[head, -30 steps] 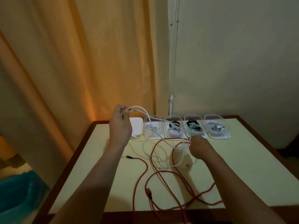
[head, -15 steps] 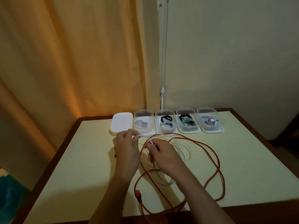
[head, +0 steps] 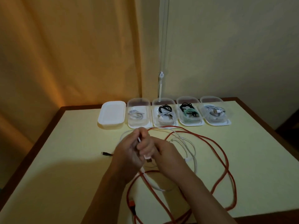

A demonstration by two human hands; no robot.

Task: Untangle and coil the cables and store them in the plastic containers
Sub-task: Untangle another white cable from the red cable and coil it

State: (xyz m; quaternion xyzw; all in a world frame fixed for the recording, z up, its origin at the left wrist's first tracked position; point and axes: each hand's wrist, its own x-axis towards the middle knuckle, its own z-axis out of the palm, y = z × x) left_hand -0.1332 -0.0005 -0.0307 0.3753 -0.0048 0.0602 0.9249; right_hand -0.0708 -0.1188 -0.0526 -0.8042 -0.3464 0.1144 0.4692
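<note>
The table (head: 64, 159) carries a row of 4 clear containers (head: 163, 116) along its far edge, each already holding coiled cable, with 1 white lid (head: 112, 114) lying beside them at the left end. Nearer the person, a long red cable (head: 221, 152) sprawls in wide loops, and a thinner white cable (head: 191, 147) lies looped inside and across it, so the 2 are not yet separated. Both hands meet over the middle of the tangle. The left hand (head: 127, 152) has its fingers curled round a stretch of white cable that stands up between them; the right hand (head: 163, 155) is curled close against it, and a white plug end (head: 147, 157) shows between the 2 hands, though which fingers pinch it I cannot tell. Judgement: the step is starting the white coil. Best done by keeping the plug fixed in 1 hand, drawing the slack clear over the red loops rather than under, and laying even turns. A black plug tip (head: 104, 153) lies just left of the left hand.
</note>
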